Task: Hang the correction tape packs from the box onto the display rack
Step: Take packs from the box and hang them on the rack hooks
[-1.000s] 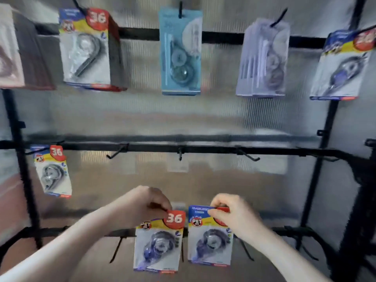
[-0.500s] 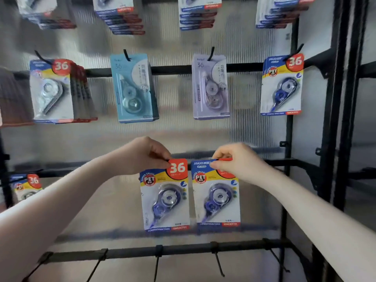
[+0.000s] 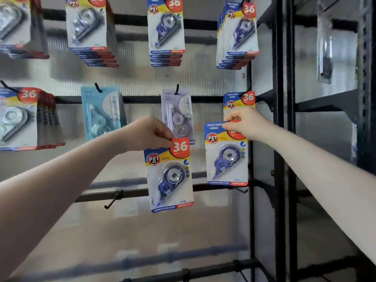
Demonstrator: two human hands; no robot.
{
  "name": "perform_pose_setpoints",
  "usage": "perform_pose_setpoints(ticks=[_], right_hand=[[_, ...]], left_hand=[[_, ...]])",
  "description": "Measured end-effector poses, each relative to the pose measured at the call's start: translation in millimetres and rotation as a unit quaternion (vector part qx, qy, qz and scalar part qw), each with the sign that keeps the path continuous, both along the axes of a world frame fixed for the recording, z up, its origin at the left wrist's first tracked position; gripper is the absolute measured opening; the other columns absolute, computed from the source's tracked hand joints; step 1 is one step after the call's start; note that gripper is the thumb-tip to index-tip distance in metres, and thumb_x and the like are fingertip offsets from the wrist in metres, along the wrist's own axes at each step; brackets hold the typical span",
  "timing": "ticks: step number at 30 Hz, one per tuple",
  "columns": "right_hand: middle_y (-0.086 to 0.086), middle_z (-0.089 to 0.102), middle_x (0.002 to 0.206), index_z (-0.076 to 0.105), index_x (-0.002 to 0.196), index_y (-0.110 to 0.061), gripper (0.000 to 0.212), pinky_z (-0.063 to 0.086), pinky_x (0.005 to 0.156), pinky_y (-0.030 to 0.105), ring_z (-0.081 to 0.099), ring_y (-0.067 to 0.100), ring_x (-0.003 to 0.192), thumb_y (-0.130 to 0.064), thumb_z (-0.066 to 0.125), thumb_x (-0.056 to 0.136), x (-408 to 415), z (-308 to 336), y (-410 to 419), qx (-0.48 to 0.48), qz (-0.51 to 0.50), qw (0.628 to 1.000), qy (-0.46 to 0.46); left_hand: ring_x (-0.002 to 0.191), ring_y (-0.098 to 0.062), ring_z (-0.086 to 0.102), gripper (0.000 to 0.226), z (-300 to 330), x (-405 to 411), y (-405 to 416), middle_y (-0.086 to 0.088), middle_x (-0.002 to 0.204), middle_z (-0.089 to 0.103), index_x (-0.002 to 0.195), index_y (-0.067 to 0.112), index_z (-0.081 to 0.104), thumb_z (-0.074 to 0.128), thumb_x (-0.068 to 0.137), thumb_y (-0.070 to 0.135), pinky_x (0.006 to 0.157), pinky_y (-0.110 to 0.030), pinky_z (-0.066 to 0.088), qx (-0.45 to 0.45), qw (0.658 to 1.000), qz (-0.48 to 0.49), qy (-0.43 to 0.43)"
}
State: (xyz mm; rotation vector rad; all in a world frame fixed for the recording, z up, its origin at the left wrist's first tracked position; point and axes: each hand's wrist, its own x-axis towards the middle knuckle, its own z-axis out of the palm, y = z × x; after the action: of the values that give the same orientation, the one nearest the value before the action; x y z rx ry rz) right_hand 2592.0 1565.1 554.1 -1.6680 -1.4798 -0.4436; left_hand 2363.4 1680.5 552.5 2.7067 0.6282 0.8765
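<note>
My left hand (image 3: 149, 134) pinches the top of a blue correction tape pack (image 3: 169, 176), which hangs in the air in front of the black display rack (image 3: 142, 99). My right hand (image 3: 245, 123) grips the top edge of a second blue pack (image 3: 225, 155), raised higher and to the right. This second pack sits just below a matching pack (image 3: 239, 99) that hangs on the middle bar's right hook. The box is out of view.
Stacks of packs (image 3: 166, 29) hang along the top bar, with a teal pack (image 3: 100, 112) and a lilac pack (image 3: 177, 112) on the middle bar. A bare hook (image 3: 113, 199) sticks out of the lower bar. Black uprights (image 3: 279, 139) stand at the right.
Both hands have lifted their packs up from the lower bars. The right pack has gone further up and right, toward the right hook of the middle bar. The view has tilted upward.
</note>
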Motion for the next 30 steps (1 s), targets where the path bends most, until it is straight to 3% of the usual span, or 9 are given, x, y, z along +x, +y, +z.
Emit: perform_pose_setpoints(ticks=[3,6,12,18,21,24,26,30], right_hand=[[0.002,0.058,0.092,0.067,0.099,0.000,0.018,0.037,0.069,0.022,0.052,0.013,0.088,-0.011,0.063,0.087,17.8,14.2,-2.1,0.028,-0.015,0.999,0.004],[-0.003,0.057,0.089,0.069,0.100,-0.003,0.018,0.035,0.072,0.018,0.051,0.011,0.090,-0.013,0.066,0.085,31.5,25.4,-7.9,0.063,-0.028,0.998,0.010],[0.006,0.061,0.088,0.070,0.096,-0.005,0.017,0.044,0.076,0.024,0.056,0.013,0.085,-0.014,0.071,0.081,58.0,47.0,-21.2,0.111,-0.037,0.993,0.035],[0.008,0.060,0.087,0.068,0.095,-0.003,0.013,0.039,0.055,0.012,0.053,0.015,0.079,-0.011,0.066,0.085,74.7,69.5,-13.8,0.142,-0.042,0.987,0.060],[0.007,0.061,0.091,0.068,0.094,-0.003,0.013,0.046,0.066,0.024,0.054,0.015,0.084,-0.012,0.065,0.086,78.7,79.9,-4.6,0.154,-0.042,0.986,0.049],[0.005,0.063,0.096,0.068,0.092,-0.007,0.011,0.050,0.083,0.035,0.058,0.020,0.095,-0.014,0.065,0.085,83.5,86.4,7.2,0.158,-0.058,0.985,0.041],[0.005,0.065,0.094,0.069,0.090,-0.008,0.008,0.047,0.077,0.030,0.059,0.019,0.093,-0.013,0.065,0.084,87.5,88.2,14.3,0.189,-0.070,0.979,0.040],[0.005,0.068,0.098,0.071,0.093,-0.008,0.011,0.037,0.071,0.020,0.059,0.015,0.090,-0.009,0.064,0.084,97.6,86.9,18.9,0.215,-0.092,0.971,0.044]], left_hand=[[0.061,0.001,0.060,0.006,11.1,12.1,-6.9,0.015,0.074,0.066,0.086,0.023,0.071,0.070,0.080,0.020,0.055,-0.005,0.044,0.028,1.000,0.009,-0.002],[0.057,0.004,0.060,0.006,20.0,19.3,-10.3,0.016,0.074,0.067,0.083,0.025,0.071,0.071,0.079,0.020,0.055,-0.006,0.042,0.044,0.999,0.015,0.005],[0.053,0.010,0.056,0.008,33.7,15.9,-11.0,0.017,0.073,0.066,0.078,0.025,0.072,0.073,0.077,0.018,0.050,-0.002,0.040,0.079,0.996,0.047,0.000],[0.053,0.011,0.057,0.008,43.4,15.2,-15.4,0.025,0.065,0.062,0.081,0.026,0.072,0.073,0.077,0.018,0.049,-0.002,0.040,0.086,0.993,0.078,0.011],[0.052,0.010,0.056,0.009,50.7,18.4,-19.1,0.021,0.070,0.064,0.083,0.026,0.072,0.074,0.077,0.020,0.050,-0.002,0.039,0.099,0.991,0.085,0.002],[0.053,0.007,0.058,0.014,55.0,20.9,-22.8,0.024,0.060,0.064,0.073,0.032,0.068,0.074,0.076,0.019,0.051,-0.003,0.040,0.095,0.993,0.074,0.001],[0.053,0.008,0.058,0.022,55.5,21.6,-23.4,0.023,0.059,0.064,0.067,0.036,0.064,0.074,0.076,0.018,0.051,-0.003,0.042,0.091,0.993,0.069,-0.002],[0.054,0.007,0.059,0.015,50.3,22.0,-19.7,0.020,0.071,0.064,0.074,0.032,0.066,0.074,0.076,0.020,0.050,-0.003,0.042,0.094,0.992,0.082,-0.008]])
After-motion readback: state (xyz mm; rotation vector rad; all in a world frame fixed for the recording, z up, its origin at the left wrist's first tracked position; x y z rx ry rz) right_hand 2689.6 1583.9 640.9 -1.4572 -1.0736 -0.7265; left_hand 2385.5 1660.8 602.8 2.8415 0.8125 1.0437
